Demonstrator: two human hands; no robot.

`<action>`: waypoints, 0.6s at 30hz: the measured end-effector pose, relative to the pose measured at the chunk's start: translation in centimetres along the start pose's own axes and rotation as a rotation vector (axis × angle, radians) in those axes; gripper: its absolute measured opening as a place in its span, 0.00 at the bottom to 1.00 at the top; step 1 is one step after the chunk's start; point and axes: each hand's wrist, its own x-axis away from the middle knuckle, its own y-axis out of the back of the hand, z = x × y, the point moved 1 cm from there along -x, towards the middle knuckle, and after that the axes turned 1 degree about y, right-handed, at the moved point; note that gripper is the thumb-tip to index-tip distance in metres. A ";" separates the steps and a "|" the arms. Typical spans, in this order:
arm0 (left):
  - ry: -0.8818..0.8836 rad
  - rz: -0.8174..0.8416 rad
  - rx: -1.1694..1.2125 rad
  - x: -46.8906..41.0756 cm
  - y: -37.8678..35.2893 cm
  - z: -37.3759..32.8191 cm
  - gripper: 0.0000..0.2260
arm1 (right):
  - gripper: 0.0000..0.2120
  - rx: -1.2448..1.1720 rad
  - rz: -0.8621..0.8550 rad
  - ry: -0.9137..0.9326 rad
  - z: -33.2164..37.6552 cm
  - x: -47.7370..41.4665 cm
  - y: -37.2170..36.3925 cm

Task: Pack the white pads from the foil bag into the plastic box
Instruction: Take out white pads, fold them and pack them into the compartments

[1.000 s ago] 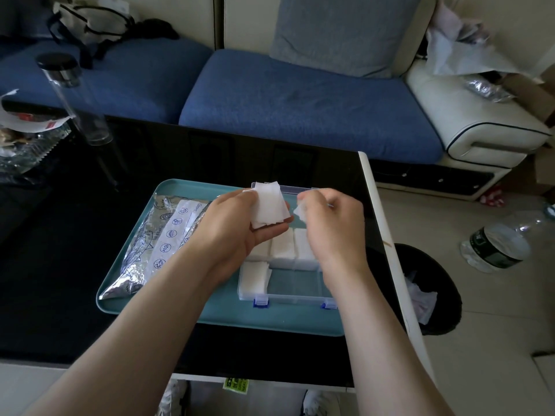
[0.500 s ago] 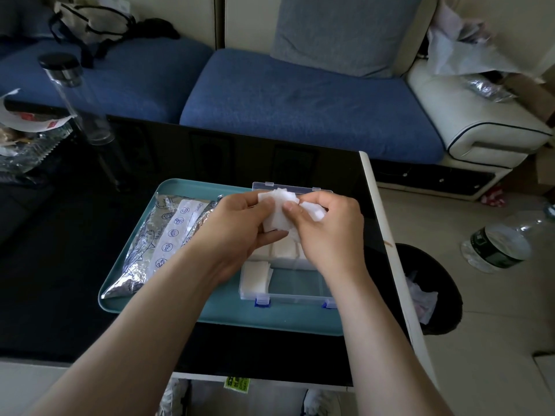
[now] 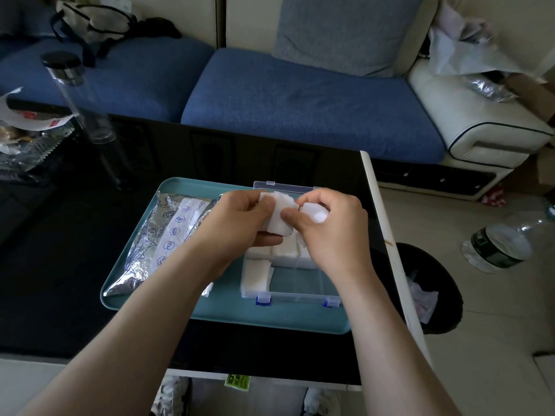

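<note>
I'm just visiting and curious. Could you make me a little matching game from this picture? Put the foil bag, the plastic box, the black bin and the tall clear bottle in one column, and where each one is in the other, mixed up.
Things:
1. foil bag
2. plastic box
3. black bin
4. tall clear bottle

Places:
A. on the floor, right of the table
B. left part of the teal tray
C. standing on the table, far left
D. right part of the tray, open

Pairs: 1-B, 2-D, 3-A, 4-C.
</note>
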 end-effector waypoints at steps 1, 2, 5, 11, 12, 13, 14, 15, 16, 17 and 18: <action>0.002 0.009 0.000 0.0 0.0 0.0 0.12 | 0.10 -0.011 0.005 -0.007 -0.1 0.0 0.0; 0.003 0.021 0.000 0.0 0.0 -0.1 0.12 | 0.12 -0.023 0.011 -0.012 -0.1 0.0 -0.1; -0.003 0.051 -0.006 0.1 -0.2 0.0 0.12 | 0.15 -0.058 0.040 -0.043 -0.3 -0.1 0.0; 0.054 0.029 0.006 -0.2 -0.3 0.1 0.15 | 0.09 -0.046 0.064 -0.072 -0.6 -0.1 0.4; 0.064 0.029 0.011 -0.2 -0.3 0.0 0.16 | 0.09 -0.035 0.079 -0.071 -0.6 -0.1 0.3; 0.071 0.034 0.016 -0.2 -0.3 0.0 0.16 | 0.09 -0.024 0.091 -0.069 -0.6 -0.1 0.3; 0.076 0.045 0.019 -0.1 -0.3 -0.1 0.16 | 0.09 -0.015 0.099 -0.064 -0.6 -0.1 0.3; 0.080 0.059 0.020 0.1 -0.4 -0.2 0.16 | 0.09 -0.006 0.103 -0.056 -0.7 -0.1 0.2; 0.084 0.074 0.022 0.2 -0.4 -0.3 0.15 | 0.10 0.004 0.104 -0.048 -0.7 -0.1 0.2; 0.088 0.089 0.029 0.3 -0.4 -0.4 0.15 | 0.10 0.012 0.103 -0.042 -0.7 -0.1 0.2; 0.091 0.104 0.041 0.4 -0.5 -0.5 0.15 | 0.11 0.018 0.099 -0.041 -0.7 0.0 0.3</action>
